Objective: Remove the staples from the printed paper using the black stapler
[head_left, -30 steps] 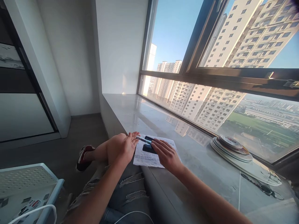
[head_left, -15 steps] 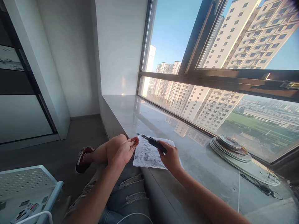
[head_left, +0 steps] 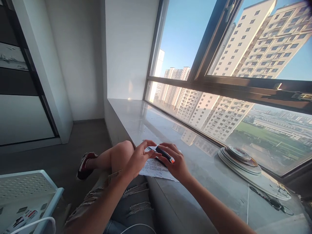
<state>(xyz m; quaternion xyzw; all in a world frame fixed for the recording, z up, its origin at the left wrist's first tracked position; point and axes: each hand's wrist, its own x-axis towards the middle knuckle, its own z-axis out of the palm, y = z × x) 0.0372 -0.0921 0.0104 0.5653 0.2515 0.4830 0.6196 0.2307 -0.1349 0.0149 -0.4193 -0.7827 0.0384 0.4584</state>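
A black handheld tool (head_left: 164, 154) with a metal front end and a small orange spot is held over a printed sheet of paper (head_left: 156, 169) on the grey stone sill. My right hand (head_left: 175, 161) wraps round its black body. At the tool's metal end is my left hand (head_left: 140, 158), its fingers bent and pinched close to the metal part. Whether the left fingertips grip the metal or something small is hidden. The paper lies under both hands, near the sill's front edge, its middle partly covered.
Stacked plates or discs (head_left: 240, 156) rest on the sill (head_left: 195, 169) at the right, with dark scissors (head_left: 275, 203) beside them. A white perforated cart (head_left: 26, 185) stands at lower left. My bent knee is left of the sill, and a window runs along the back.
My left hand has turned from palm up to fingers bent at the tool's metal end. The right hand has shifted its grip on the black body, and the view has moved slightly.
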